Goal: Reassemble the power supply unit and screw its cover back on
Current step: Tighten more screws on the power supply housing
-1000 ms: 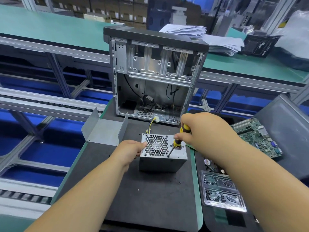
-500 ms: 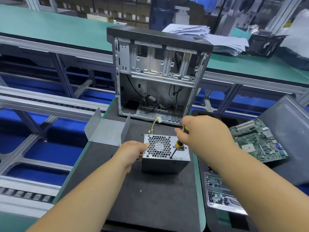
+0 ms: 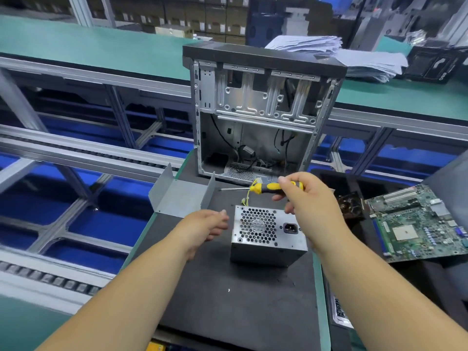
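the power supply unit is sitting at the centre of the frame on the black mat covering the counter. the right hand is grasping a yellow-and-black screwdriver above it, shaft pointing left. the left hand is hovering just left of the unit, grip released, fingers loosely curled. an open computer case is standing behind

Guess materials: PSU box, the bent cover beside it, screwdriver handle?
PSU box: looks like bare sheet steel, dull grey, with punched hex vent holes. Bent cover: similar thin sheet metal, matte grey, folded edges. Screwdriver handle: probably plastic or rubber, yellow and black; shaft is shiny metal.
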Tool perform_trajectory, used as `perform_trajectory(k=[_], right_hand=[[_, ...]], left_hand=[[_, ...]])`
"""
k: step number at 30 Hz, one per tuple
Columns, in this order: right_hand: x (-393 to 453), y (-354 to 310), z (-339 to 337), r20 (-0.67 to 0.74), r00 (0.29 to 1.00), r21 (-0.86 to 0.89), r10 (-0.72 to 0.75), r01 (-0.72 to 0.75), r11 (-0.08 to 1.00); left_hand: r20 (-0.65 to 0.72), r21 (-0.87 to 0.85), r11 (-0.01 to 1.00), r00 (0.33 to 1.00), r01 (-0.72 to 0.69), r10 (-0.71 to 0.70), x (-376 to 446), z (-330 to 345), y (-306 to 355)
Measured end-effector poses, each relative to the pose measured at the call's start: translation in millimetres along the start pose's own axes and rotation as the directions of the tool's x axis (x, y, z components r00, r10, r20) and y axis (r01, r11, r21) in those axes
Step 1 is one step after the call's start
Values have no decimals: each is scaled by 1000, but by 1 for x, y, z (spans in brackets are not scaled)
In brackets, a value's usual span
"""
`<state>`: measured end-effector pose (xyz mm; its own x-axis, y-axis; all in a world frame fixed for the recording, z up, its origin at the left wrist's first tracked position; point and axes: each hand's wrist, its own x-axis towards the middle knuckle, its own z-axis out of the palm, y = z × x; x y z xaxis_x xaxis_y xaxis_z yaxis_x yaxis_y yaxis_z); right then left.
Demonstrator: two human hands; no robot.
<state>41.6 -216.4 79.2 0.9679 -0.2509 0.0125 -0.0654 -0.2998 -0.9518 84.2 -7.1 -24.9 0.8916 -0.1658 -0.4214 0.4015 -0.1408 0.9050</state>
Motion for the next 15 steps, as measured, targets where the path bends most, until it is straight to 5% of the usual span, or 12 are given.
perform_trajectory(k=[7,15], right_hand=[[13,11,38,27,997,247,68,-73,966],[29,10,75,61,997,242,48,-61,968]], left_hand=[[-392,184,983,916,-7,80,0,-66,-18],[-340,484,871,936,85,97,22,-83,-52]])
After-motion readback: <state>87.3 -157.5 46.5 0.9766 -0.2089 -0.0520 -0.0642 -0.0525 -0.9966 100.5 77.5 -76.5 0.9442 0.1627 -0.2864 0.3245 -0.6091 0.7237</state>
